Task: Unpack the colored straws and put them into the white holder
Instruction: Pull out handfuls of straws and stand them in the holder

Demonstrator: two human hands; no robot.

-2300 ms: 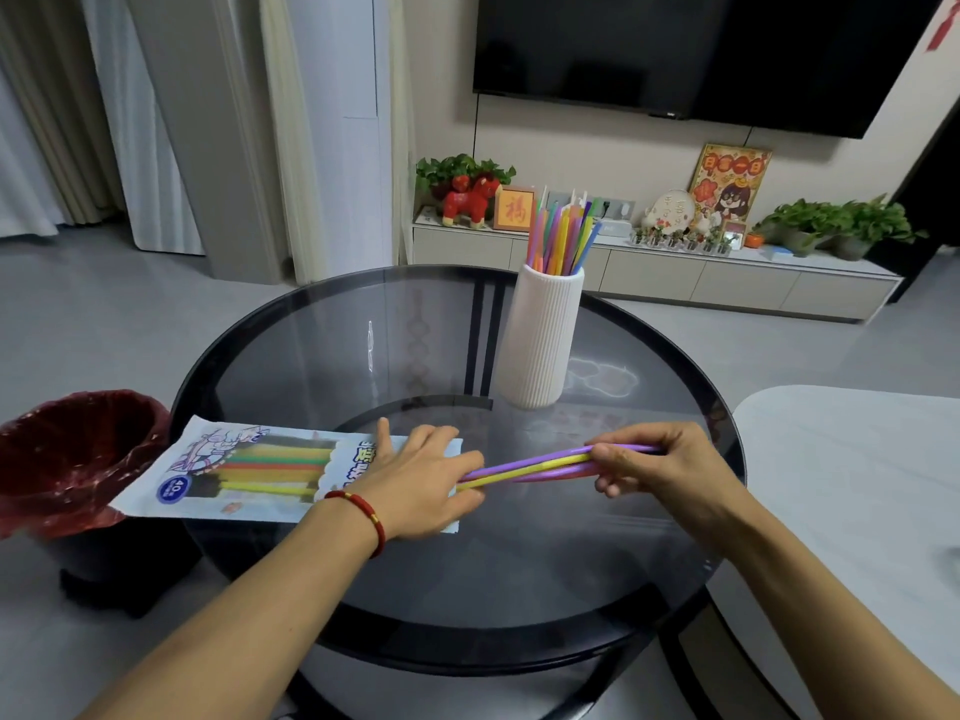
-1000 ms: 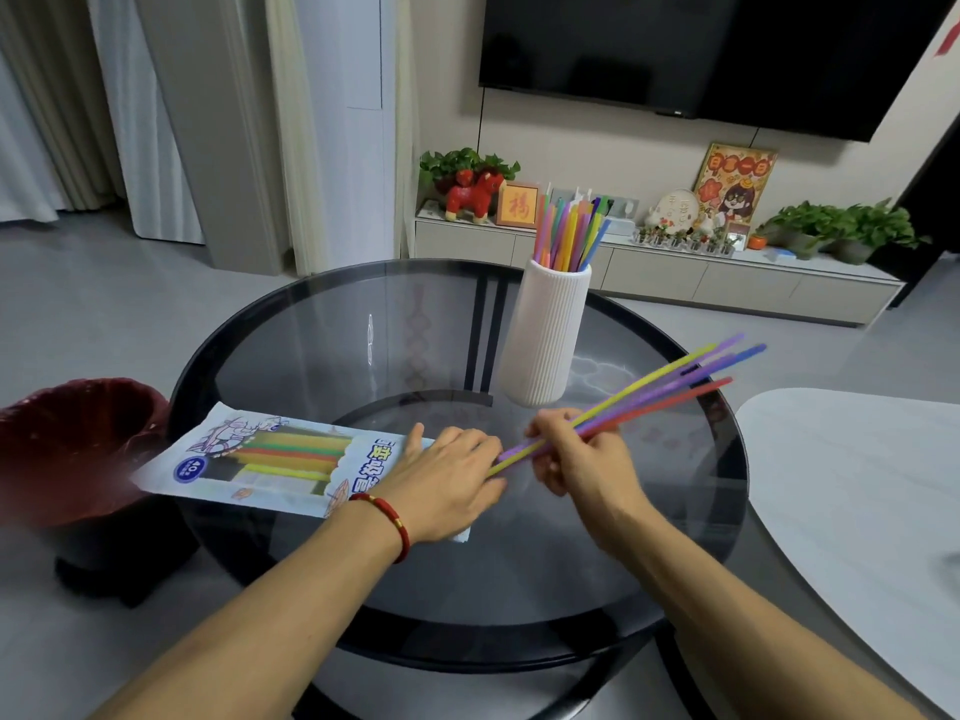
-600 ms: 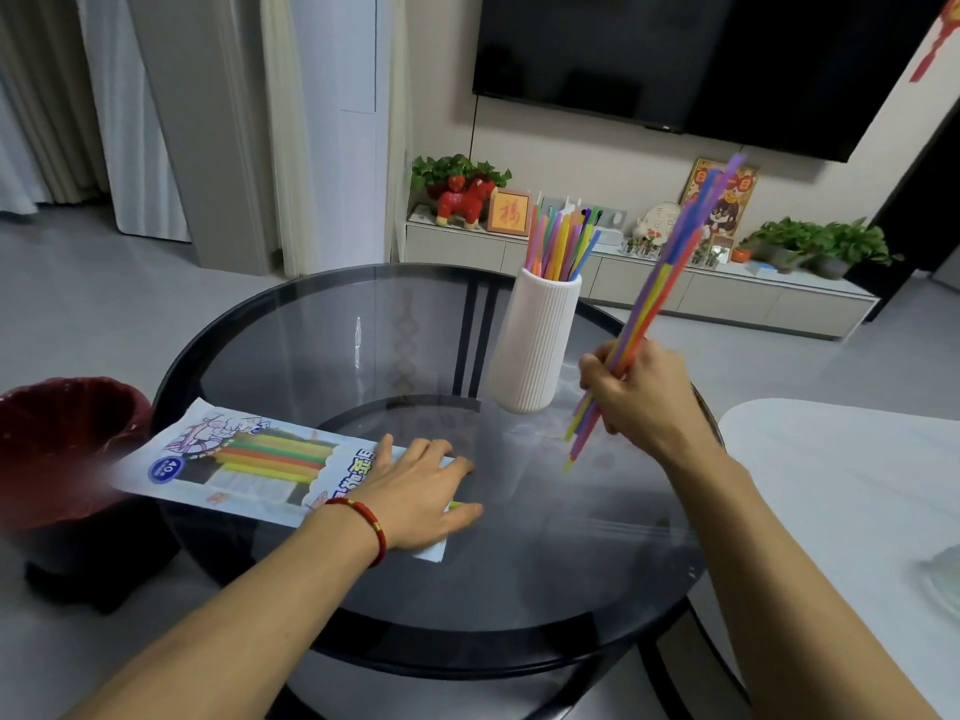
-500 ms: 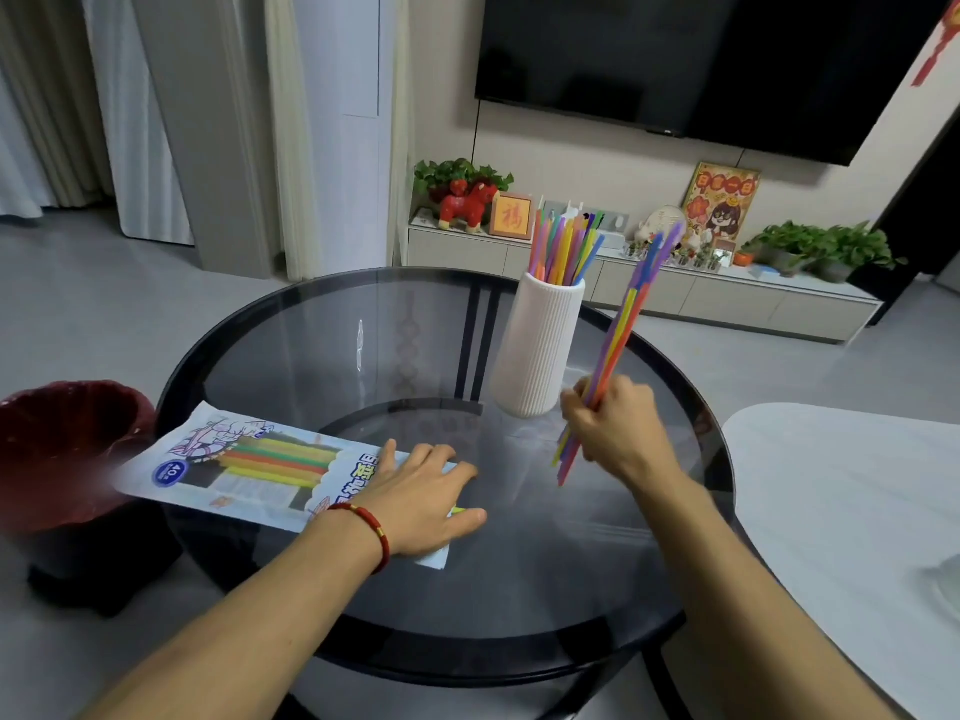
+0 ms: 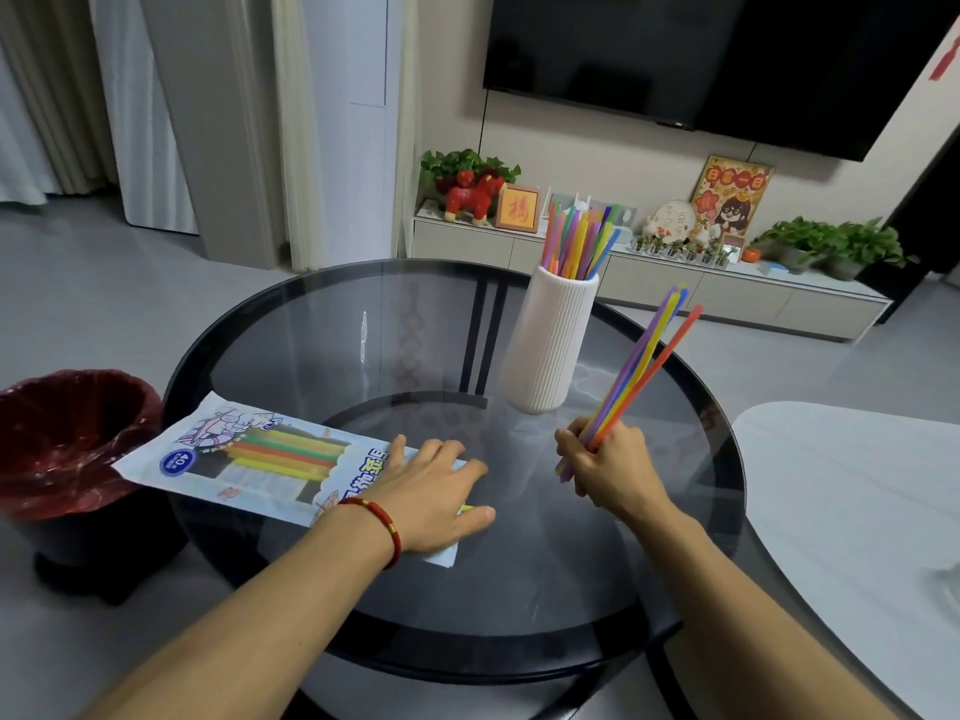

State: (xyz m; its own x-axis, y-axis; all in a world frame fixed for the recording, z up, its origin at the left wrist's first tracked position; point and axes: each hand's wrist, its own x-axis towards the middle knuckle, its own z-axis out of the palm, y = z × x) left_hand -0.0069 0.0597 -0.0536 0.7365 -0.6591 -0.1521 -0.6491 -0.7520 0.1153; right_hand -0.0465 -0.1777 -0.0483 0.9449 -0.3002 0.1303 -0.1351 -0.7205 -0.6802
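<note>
Straws [image 5: 636, 376] formed a small bundle in my right hand [image 5: 608, 462], whose fingers were curled around the lower third of the bundle. The long axis tilted up and away to the right: the free ends stood high, right of the white holder [image 5: 550, 340], while the short lower ends projected below my fist toward the glass table [image 5: 519, 605]. The holder stood upright, ahead and slightly left of that hand, near but not touching it, and already held a fan of straws [image 5: 576, 241] in its mouth.

My left hand [image 5: 431, 493] lay flat, fingers extended, pressing the open end of the straw packet [image 5: 244, 459] against the glass. More straws remained inside the packet; a yellow tip seemed to show near my thumb, though that detail was small.

I judged the right hand the nearer to the holder. The coming move would require raising the bundle above the rim, bringing its axis closer to vertical, and leading with the lower ends.
</note>
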